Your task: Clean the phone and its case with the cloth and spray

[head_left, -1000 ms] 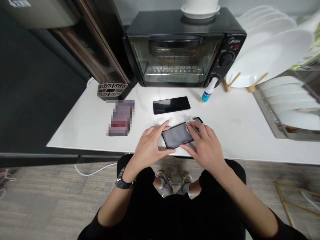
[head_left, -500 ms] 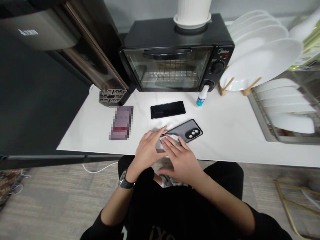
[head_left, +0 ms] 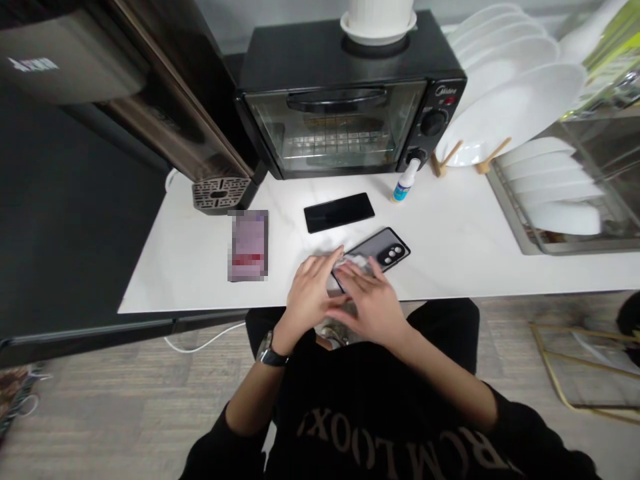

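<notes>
Two bare hands meet over a dark-rimmed phone case, which lies on the white counter near its front edge. I can make out its far right end, with the camera cutouts, but my fingers cover much of the near left end. My left hand is at that end, thumb and forefinger wide apart – whether they grip the rim, I cannot tell. My right hand has its fingers extended over a crumpled white wipe on the case; blur and overlap hide whether it is pinched or only pressed.

Just beyond the case lies a black phone, screen up, with a small spray bottle upright to its right. Over to the left, a purplish item is pixelated, so I cannot read it. Behind stands a toaster oven – its interior dim through the glass. The white pot on top is cut off by my view's upper edge.
</notes>
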A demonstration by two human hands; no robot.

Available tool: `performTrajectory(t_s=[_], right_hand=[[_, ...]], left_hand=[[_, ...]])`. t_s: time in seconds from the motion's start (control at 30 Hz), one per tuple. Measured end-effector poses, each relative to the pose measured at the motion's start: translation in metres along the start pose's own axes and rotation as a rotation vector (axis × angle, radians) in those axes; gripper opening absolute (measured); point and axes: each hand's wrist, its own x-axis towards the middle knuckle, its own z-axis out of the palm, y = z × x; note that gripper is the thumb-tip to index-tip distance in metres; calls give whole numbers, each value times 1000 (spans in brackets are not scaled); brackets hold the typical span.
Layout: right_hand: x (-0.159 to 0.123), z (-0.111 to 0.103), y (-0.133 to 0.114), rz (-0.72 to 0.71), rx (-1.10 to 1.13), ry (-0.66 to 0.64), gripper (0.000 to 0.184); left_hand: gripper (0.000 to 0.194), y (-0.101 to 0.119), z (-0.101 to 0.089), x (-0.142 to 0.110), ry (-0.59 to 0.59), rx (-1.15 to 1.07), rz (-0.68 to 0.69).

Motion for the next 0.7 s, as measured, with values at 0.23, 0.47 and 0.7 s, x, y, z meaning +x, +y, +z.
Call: performTrajectory(t_s=[0.23, 0.47, 0.7], right_hand=[[-4, -24, 23, -11, 27, -43, 47], [-6, -21, 54, 165, -248, 166, 65], [-4, 17, -15, 27, -59, 126, 76]], left_hand=[[99, 2, -1, -5, 29, -48, -5], [113, 3, 2, -6, 37, -41, -11], [95, 0, 2, -3, 15, -26, -4]])
